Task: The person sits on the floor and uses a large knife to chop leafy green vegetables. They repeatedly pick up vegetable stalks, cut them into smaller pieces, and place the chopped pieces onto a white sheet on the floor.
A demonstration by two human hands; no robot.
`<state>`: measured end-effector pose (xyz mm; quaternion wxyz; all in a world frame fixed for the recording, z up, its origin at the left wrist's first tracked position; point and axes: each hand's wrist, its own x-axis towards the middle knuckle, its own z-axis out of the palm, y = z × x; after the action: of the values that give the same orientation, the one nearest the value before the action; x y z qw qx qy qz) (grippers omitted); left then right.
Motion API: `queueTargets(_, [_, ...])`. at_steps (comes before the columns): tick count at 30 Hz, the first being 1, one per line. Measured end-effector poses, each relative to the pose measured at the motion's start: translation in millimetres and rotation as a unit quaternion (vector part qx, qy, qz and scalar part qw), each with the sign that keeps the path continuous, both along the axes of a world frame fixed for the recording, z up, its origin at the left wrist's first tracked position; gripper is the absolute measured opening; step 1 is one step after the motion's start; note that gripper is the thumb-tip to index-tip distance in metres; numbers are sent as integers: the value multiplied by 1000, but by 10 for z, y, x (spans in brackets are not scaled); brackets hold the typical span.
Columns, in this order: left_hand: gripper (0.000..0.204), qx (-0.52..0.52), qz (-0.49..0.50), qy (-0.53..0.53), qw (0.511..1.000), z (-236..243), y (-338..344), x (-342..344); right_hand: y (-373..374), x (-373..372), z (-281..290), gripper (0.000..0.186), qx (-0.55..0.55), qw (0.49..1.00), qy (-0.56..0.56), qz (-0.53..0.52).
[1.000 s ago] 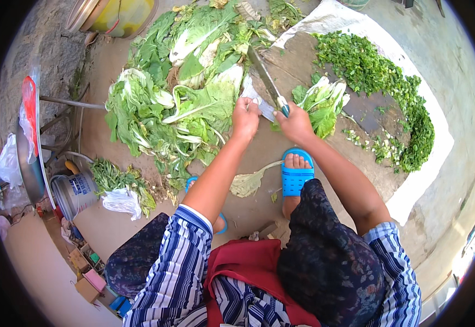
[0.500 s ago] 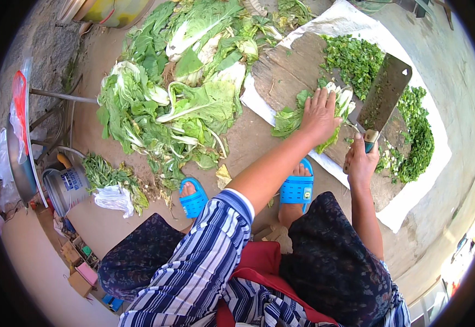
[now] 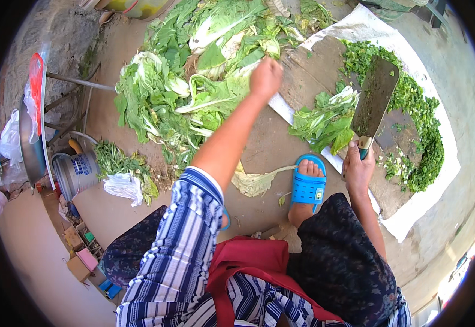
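Observation:
My left hand [image 3: 266, 79] is reaching over the upper right of the leafy cabbage heap [image 3: 205, 98], its fingers curled; what they hold, if anything, is hidden. My right hand [image 3: 360, 166] grips the handle of a broad cleaver [image 3: 374, 98], blade tilted over the right side of a wooden board [image 3: 311, 73]. A bunch of pale-stemmed greens [image 3: 322, 122] lies on the board left of the blade. Finely chopped greens [image 3: 428, 150] curve along the board's right side, with a white sheet [image 3: 447, 163] underneath.
My blue-sandalled foot [image 3: 308, 185] is below the board. At left are a grey bucket [image 3: 76, 177], loose greens with a white plastic bag [image 3: 123, 185], and a metal-framed object hung with bags [image 3: 35, 92]. A yellowish bucket [image 3: 128, 8] stands at the top.
My left hand has left the bunch on the board and moved up-left to the heap. Compared with a second ago, the cleaver has moved right, its blade now over the board's right side.

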<state>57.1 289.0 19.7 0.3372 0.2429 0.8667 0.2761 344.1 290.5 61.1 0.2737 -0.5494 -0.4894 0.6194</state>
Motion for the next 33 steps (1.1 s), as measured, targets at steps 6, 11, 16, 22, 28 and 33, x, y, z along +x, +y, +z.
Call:
queueTargets(6, [26,194,57,194,960,359,-675,-1121,-127,-69,65,13,-33,999,4,29])
queueTargets(11, [20,-34,-170,241,955,361,-1896,-637,-250,-229,24,11,-59,996,17,63])
queueTargets(16, [27,-99,-296,354,881,254,-2459,-455,-375,-341,54,9,-62,992,-18,112])
queueTargets(22, [20,3,-57,244,968,325,-2599,-591,-556,-527,120,9,-81,987,6,139])
queueTargets(28, [19,348,293,97,885,1018,-2701,-1037,-661,-694,154,11,-120,980,9,160])
queueTargets(33, [23,331,332,193,862,1113,-2985,-1353,-792,-800,165,10,-99,975,-4,197])
